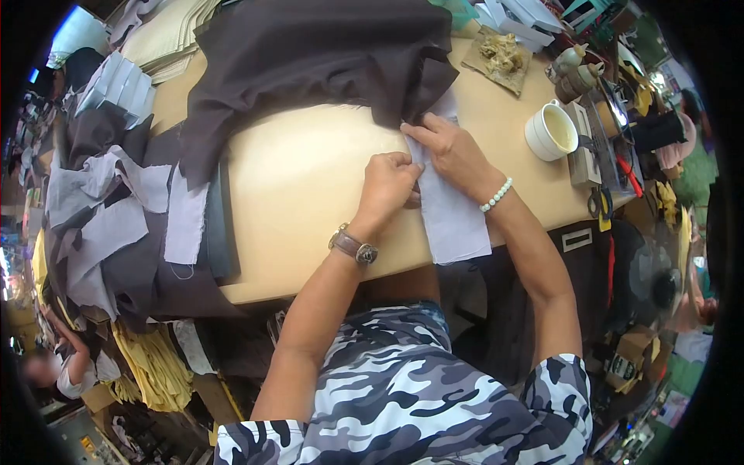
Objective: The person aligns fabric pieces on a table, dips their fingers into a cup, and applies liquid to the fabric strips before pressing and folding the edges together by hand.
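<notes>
A large dark brown cloth [310, 62] lies across the far part of the table [310, 194]. A light grey strip of fabric [453, 221] runs from under its corner down over the table's near edge. My left hand [390, 186], with a watch on the wrist, is closed in a pinch at the strip's left edge; what lies between its fingertips is too small to name. Fingers of my right hand [453, 151], wrist in a beaded bracelet, press together on the dark cloth's corner where it meets the strip.
Grey and dark fabric pieces [116, 217] are piled at the left. To the right stand a white cup [551, 132], glue-stained card [500, 60], bottles [577, 77] and scissors [600, 203]. Another person [58, 364] is at the lower left.
</notes>
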Demonstrator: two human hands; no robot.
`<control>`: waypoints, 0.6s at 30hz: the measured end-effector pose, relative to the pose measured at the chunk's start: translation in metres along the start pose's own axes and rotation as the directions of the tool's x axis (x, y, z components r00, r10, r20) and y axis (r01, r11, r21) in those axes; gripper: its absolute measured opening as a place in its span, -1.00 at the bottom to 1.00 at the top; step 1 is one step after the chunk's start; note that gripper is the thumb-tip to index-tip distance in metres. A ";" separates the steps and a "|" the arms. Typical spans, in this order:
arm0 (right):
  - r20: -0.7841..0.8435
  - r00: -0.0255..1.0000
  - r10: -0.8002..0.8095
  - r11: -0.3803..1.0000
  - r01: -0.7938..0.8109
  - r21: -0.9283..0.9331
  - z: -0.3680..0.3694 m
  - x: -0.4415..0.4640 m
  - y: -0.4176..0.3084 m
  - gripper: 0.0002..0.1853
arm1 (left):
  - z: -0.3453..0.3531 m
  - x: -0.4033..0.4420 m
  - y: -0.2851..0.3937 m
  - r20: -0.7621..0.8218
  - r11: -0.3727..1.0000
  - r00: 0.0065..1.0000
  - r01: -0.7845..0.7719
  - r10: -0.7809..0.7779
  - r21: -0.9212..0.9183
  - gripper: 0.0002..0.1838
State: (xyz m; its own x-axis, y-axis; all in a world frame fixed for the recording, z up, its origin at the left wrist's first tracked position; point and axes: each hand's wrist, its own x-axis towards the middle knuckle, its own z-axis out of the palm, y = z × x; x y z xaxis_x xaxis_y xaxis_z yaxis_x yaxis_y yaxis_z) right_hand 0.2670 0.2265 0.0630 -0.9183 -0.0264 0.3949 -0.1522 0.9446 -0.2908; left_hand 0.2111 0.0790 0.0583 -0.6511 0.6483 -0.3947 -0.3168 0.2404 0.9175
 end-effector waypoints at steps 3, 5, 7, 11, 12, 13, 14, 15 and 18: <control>0.028 0.999 -0.035 0.997 0.037 -0.068 -0.001 -0.004 0.003 -0.63 | -0.001 0.000 0.000 -0.011 1.000 1.000 -0.011 0.011 0.011 -0.79; 0.023 0.997 -0.073 0.993 0.075 -0.088 -0.001 -0.010 0.003 -0.63 | -0.001 0.001 -0.001 -0.018 1.000 1.000 -0.024 0.025 0.012 -0.78; 0.005 0.999 -0.045 0.999 0.046 -0.027 -0.003 -0.013 0.004 -0.61 | 0.000 0.002 -0.003 -0.017 0.999 0.999 -0.036 0.037 0.016 -0.78; -0.030 1.000 0.001 0.999 0.001 0.047 -0.007 -0.009 -0.001 -0.58 | 0.000 -0.001 0.001 0.009 1.000 1.000 -0.008 0.008 0.009 -0.78; -0.027 1.000 -0.002 1.000 0.002 0.005 -0.006 -0.008 -0.001 -0.57 | 0.000 0.000 0.000 0.014 1.000 1.000 -0.002 0.002 0.007 -0.78; -0.024 1.000 -0.005 0.999 0.004 -0.036 -0.003 -0.006 0.001 -0.57 | -0.001 0.000 -0.001 0.017 1.000 1.000 0.004 -0.004 0.005 -0.78; -0.019 1.000 -0.009 0.997 0.008 -0.075 -0.001 -0.005 0.001 -0.56 | -0.002 -0.001 -0.001 0.032 1.000 0.999 0.014 -0.014 0.003 -0.79; -0.001 1.000 0.007 0.997 -0.007 -0.079 -0.001 -0.004 0.001 -0.56 | -0.002 -0.003 -0.001 0.046 1.000 0.999 0.022 -0.023 0.002 -0.79; 0.021 1.000 0.014 0.997 -0.012 -0.070 -0.001 -0.002 0.002 -0.56 | -0.002 -0.012 -0.005 0.065 0.999 0.997 0.036 -0.037 0.016 -0.80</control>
State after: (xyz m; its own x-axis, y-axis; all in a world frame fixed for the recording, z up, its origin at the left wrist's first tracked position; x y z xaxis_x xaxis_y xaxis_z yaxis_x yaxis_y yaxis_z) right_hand 0.2691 0.2284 0.0626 -0.9277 -0.0202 0.3727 -0.1148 0.9655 -0.2335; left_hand 0.2188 0.0688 0.0582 -0.5923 0.6847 -0.4247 -0.3291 0.2755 0.9032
